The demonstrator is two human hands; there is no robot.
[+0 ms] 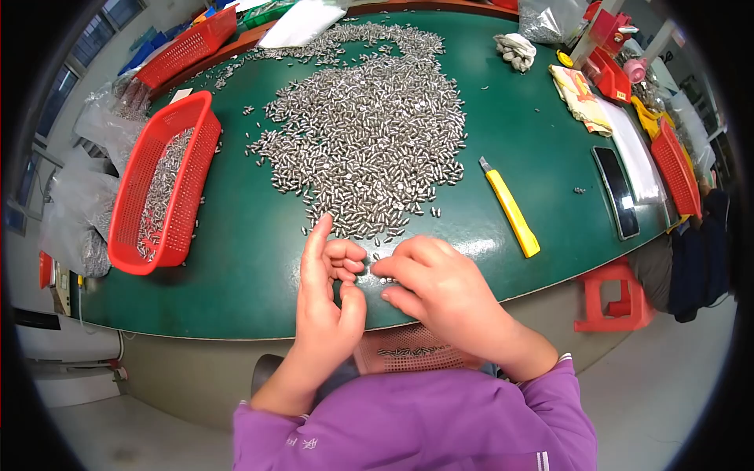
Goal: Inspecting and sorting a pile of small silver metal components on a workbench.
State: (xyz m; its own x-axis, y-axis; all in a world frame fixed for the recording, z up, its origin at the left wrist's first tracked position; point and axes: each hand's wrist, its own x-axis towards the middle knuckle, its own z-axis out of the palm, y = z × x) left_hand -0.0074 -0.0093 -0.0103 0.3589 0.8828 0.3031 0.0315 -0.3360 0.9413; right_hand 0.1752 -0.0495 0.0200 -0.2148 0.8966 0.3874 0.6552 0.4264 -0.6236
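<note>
A large heap of small, shiny, pointed metal parts [369, 133] spreads over the green table [518, 212] in front of me. At its near edge is my left hand [331, 294], palm turned inward, index finger stretched toward the heap and the other fingers bent. Its thumb stands apart, and I see nothing held. My right hand [440, 279] comes in from the right, fingers pointing left and thumb apart from them. A few metal parts lie at its fingertips, partly hidden by the hand. A narrow gap separates the two hands.
On the left stands a red perforated basket [204, 149] with metal parts inside. A yellow utility knife [512, 212] and a phone [616, 192] lie to the right, white gloves [515, 52] farther back. Below the table edge, a pink perforated basket [400, 361] holds parts. A red stool [614, 298] stands at right.
</note>
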